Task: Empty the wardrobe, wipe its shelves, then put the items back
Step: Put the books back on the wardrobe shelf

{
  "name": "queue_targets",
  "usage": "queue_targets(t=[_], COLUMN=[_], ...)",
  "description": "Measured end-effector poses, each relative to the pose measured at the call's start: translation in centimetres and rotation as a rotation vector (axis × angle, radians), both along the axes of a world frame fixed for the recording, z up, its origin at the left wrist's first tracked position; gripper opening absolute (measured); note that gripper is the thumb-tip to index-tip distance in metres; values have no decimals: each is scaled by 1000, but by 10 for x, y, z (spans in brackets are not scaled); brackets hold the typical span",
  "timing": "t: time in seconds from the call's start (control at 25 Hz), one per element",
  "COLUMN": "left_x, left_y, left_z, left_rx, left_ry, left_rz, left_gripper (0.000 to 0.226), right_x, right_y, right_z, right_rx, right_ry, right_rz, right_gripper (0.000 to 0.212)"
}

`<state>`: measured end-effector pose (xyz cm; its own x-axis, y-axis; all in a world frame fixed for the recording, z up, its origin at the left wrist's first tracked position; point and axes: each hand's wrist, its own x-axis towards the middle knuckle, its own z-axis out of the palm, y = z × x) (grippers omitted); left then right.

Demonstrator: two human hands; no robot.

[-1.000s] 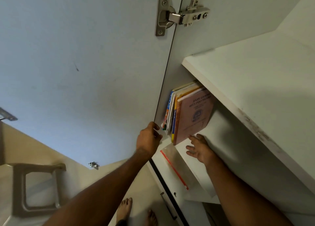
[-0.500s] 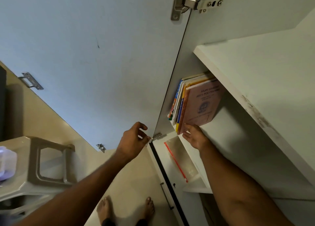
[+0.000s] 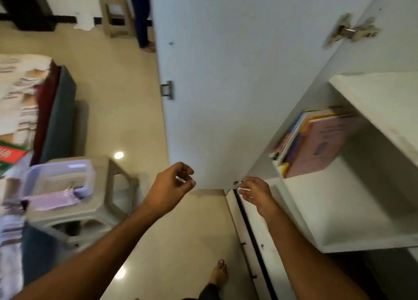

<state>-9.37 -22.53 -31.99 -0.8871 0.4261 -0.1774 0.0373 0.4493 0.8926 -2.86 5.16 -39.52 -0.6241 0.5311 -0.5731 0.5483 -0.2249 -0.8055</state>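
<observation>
A blurred, tilted view looks down past an open white wardrobe door (image 3: 237, 84) to a glossy beige floor (image 3: 126, 118). Both bare forearms reach forward from the bottom edge, which cuts them off.

The left hand (image 3: 172, 186) hangs in the air in front of the lower part of the door, fingers loosely curled toward the thumb and holding nothing that can be seen. The right hand (image 3: 255, 193) is just beside the door's bottom corner, at the wardrobe's front edge, fingers relaxed and slightly spread; a small metal piece (image 3: 237, 182) shows at its fingertips, too blurred to tell whether they touch it.

To the right, inside the wardrobe, a stack of books (image 3: 314, 143) stands upright against the left wall of a white shelf (image 3: 328, 204), a pink cover facing out; its print is unreadable. The shelf's bare surface stretches open to the right of the books. A higher shelf (image 3: 384, 100) overhangs them and hides their top right corner.

On the left a plastic stool (image 3: 95, 211) carries a lilac tray (image 3: 61, 177), smeared by motion. Beyond it a bed (image 3: 56, 114) is cut by the frame edge. Open floor lies between the stool and the wardrobe, where one bare foot (image 3: 218, 274) shows.
</observation>
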Motion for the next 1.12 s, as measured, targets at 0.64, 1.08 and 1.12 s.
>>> queue_targets(t=[0.64,1.08,1.12], left_x=[101,61,52], left_y=[-443,-523,-528], left_z=[-40,-62,-68], left_rx=[25,129,142], left_ry=[-177,-445,-462], left_rz=[1087,1410,1407], left_gripper=[8,18,19], right_x=[-83,-186,-192], right_y=[-501,-632,-637], right_z=[29,31,29], right_rx=[-27,-95,-95], right_ry=[118,89,83], right_rz=[1319,1562,1561], right_gripper=[11,10,10])
